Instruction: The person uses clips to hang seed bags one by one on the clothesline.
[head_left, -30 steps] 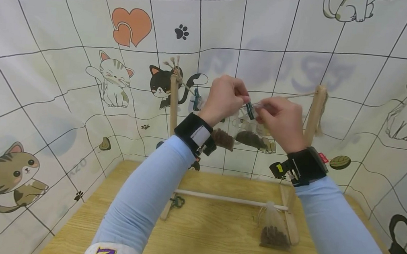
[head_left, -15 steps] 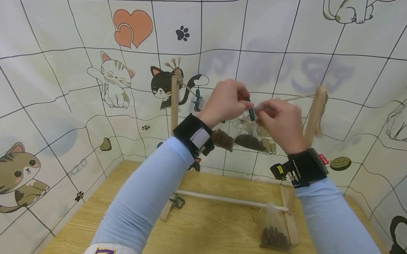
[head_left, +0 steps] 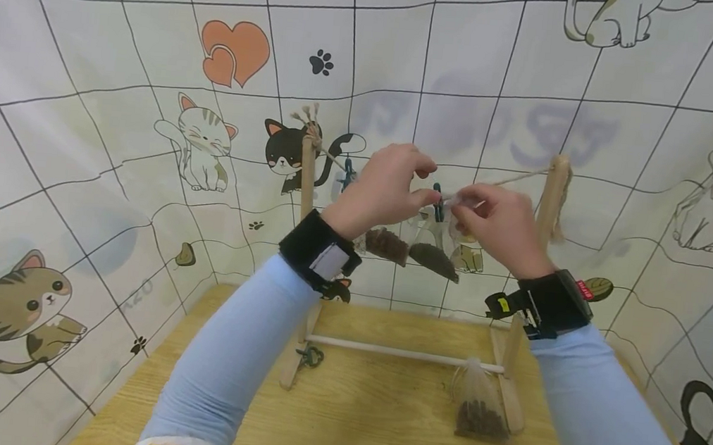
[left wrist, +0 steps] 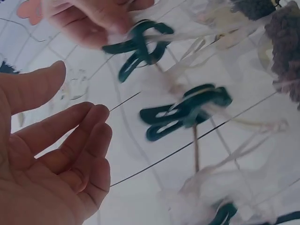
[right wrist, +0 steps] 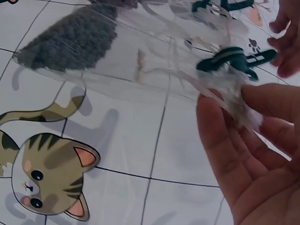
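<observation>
A dark green clothespin (head_left: pixel 438 203) clamps the gathered top of a sheer bag onto a rope. Dark pellets (head_left: pixel 434 260) fill the bottom of this tilted bag. My right hand (head_left: pixel 498 224) pinches the sheer fabric just right of the clothespin, thumb against fingertips. To the left of it, my left hand (head_left: pixel 388 183) holds nothing, its thumb and fingers parted close to the clothespin's handles. In the left wrist view another green clothespin (left wrist: pixel 164 117) sits along the rope. A neighbouring bag of brown pellets (head_left: pixel 386 245) hangs beneath my left hand, which hides its top.
The rope (head_left: pixel 526 175) spans two wooden posts (head_left: pixel 551 204) on a stand. A white crossbar (head_left: pixel 383 350) runs low between them. On the wooden table (head_left: pixel 347 405), a filled sheer bag (head_left: pixel 482 414) stands by the right foot, and green clothespins (head_left: pixel 309 355) lie by the left foot.
My left hand has let go of the clothespin and drawn slightly left, its fingers spreading. The clothespin stays on the rope, and the bag below it hangs more tilted. My right hand keeps its pinch.
</observation>
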A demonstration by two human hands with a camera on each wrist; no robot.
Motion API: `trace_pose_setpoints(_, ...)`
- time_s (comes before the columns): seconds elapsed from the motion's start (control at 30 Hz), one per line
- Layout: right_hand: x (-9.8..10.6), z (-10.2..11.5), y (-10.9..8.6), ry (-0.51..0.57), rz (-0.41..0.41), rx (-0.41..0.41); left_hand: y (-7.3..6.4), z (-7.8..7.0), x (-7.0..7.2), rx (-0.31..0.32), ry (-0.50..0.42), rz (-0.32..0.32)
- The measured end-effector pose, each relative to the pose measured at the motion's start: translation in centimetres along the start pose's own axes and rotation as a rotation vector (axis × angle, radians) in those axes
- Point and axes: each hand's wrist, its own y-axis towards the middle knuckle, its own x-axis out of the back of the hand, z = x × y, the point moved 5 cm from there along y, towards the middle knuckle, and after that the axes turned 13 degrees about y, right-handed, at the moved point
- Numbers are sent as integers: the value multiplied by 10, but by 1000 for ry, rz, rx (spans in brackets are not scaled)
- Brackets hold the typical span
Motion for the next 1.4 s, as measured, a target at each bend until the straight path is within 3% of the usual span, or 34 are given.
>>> trace_pose_setpoints(0.13,9,3,-7,7,35,-57,-27,0,17,-45,2,-103)
trace_pose_setpoints(0.27,21,9,-22,-13,-2,-37,-57,3,21,-103,-25,-230)
trace_pose_setpoints(0.43,20,8,-53,-59,-104,75,-91,11,7,-168,-20,-411)
trace_pose_setpoints(0.6,7,-5,-88,-66,-230,133,-116,18,-18,-146,8,-507)
trace_pose_setpoints(0.73,-7,-20,-113,-78,-283,138,-133,25,-41,-92,29,-545)
trace_pose_setpoints(0.9,-26,-38,-139,-75,-294,107,-153,35,-74,-27,47,-565)
trace_pose_setpoints(1.17,-58,-61,-173,-68,-265,41,-183,49,-130,99,70,-515)
trace_pose_setpoints(1.4,-81,-77,-196,-32,-243,-58,-201,54,-162,153,87,-469)
